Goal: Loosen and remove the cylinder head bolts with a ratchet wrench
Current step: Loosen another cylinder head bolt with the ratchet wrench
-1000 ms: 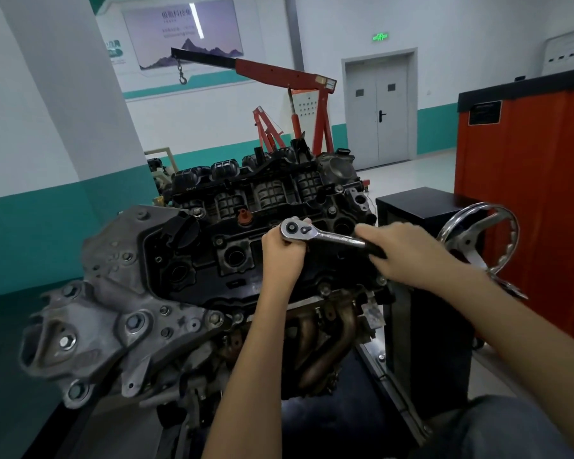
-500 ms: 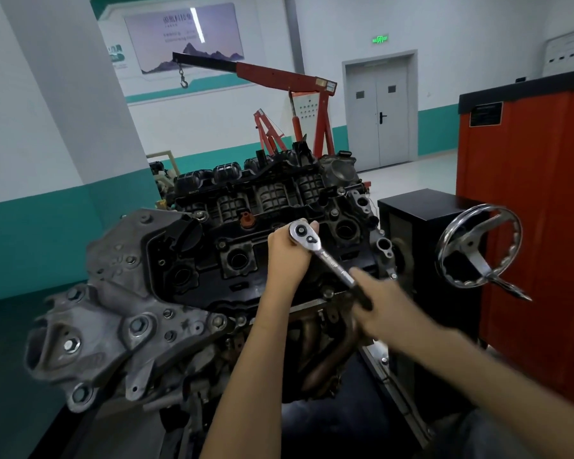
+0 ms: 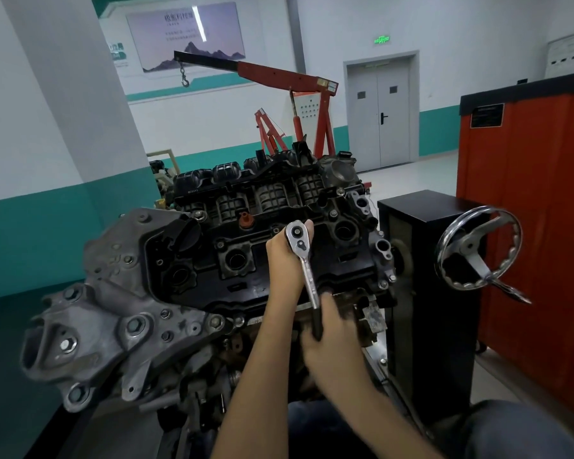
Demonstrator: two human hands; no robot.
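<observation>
The left hand (image 3: pixel 284 260) cups the head of the ratchet wrench (image 3: pixel 307 271) atop the engine's black cylinder head cover (image 3: pixel 246 260), while the right hand (image 3: pixel 332 329) grips its dark handle near the front edge.

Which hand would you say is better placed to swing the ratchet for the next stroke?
Probably the right hand: it grips the handle end of the ratchet wrench, giving leverage. The left hand wraps the wrench head, steadying it.
</observation>
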